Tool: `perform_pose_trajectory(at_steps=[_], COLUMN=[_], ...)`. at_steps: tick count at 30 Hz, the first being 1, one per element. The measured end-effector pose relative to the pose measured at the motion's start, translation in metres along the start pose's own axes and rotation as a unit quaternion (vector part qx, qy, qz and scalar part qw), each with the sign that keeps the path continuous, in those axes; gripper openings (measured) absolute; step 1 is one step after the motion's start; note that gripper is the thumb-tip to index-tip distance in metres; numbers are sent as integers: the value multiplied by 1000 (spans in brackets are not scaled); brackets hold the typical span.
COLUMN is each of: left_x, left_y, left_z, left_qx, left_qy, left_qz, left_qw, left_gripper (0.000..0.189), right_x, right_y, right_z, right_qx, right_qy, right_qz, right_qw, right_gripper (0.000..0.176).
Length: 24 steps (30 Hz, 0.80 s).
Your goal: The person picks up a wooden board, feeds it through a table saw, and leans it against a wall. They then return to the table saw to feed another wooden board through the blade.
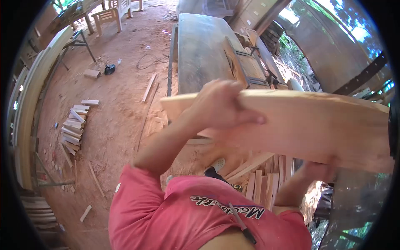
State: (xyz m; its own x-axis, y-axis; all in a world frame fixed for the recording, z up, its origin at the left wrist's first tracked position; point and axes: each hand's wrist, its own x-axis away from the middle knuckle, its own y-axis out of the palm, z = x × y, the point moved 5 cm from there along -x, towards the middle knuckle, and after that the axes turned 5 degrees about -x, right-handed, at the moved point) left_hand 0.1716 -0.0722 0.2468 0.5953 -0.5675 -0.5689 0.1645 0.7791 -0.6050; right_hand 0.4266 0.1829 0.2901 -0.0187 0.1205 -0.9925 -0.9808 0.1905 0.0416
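A long, wide wooden board (308,125) is held up in front of my chest, tilted with one broad face toward me; its far right end runs to the edge of the view. My left hand (223,106) grips its upper edge near the left end, with the thumb over the near face. Lower down, my right hand (318,171) is at the board's bottom edge, its fingers mostly hidden behind the wood. Just beyond the board stands a machine with a flat metal table (202,50) and a wooden fence (235,62).
Cut wood pieces lie in a pile (73,129) on the dusty floor at left. Long planks (37,96) rest on a metal stand at the far left. Several wood strips (262,185) lie near my feet. Loose sticks and a black bag (109,69) are scattered about.
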Motion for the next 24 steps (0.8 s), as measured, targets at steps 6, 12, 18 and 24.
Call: perform_pose_trajectory(at_steps=[6, 12, 18, 24], left_x=[-144, -196, -151, -166], left_y=[57, 134, 205, 251], left_z=[3, -58, -118, -111], left_qx=[27, -52, 45, 83], left_qy=[54, 38, -86, -100], left_qz=[-25, 60, -198, -280], left_qw=[998, 996, 975, 951], left_gripper=[81, 86, 97, 109], right_x=[-15, -87, -110, -75], right_y=[73, 170, 269, 369], right_z=[66, 58, 86, 70], right_qx=[-270, -478, -450, -358], right_qy=[23, 329, 265, 275], right_qz=[73, 136, -39, -130], right_qw=[960, 803, 852, 883], right_gripper=[41, 46, 49, 39])
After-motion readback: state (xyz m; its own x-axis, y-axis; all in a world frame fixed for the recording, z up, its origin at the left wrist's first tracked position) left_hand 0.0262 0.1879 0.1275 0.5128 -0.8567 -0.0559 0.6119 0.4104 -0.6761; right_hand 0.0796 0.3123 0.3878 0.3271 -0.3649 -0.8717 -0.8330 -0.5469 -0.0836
